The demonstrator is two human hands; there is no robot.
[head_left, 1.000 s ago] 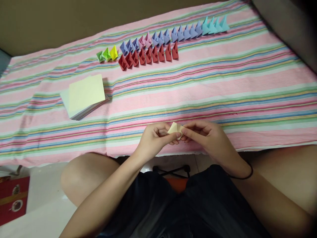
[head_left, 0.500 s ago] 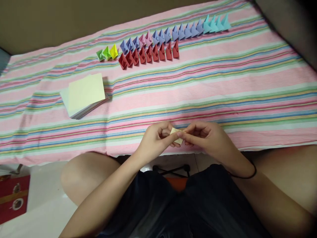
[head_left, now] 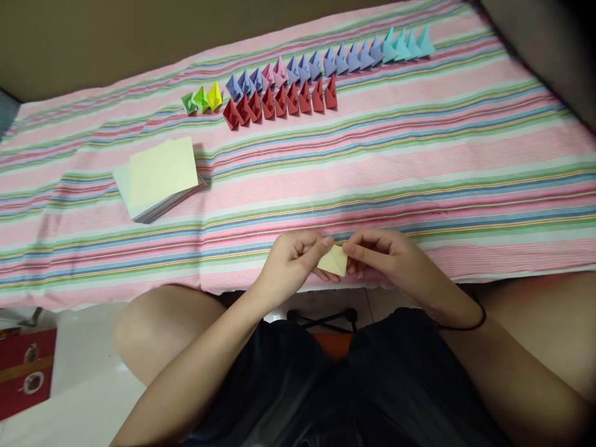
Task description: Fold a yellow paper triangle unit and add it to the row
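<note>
A small folded piece of pale yellow paper [head_left: 334, 261] is held between my hands just above the front edge of the table. My left hand [head_left: 297, 257] pinches its left side, with the thumb on top and fingers curled beneath. My right hand [head_left: 379, 251] grips its right edge between thumb and fingers. A crease runs across the paper's face. Parts of the paper are hidden behind my left thumb and fingers.
A stack of paper sheets [head_left: 162, 177], pale yellow on top, lies on the striped tablecloth [head_left: 395, 167] to the left. Farther back stand rows of folded paper pieces: red [head_left: 280, 102], purple [head_left: 341, 61], turquoise [head_left: 412, 46], pink [head_left: 279, 72], and yellow [head_left: 215, 97] and green [head_left: 201, 99].
My left thumb has shifted up and my right thumb has moved right, off the paper's middle. More of the folded paper's face now shows between my hands.
</note>
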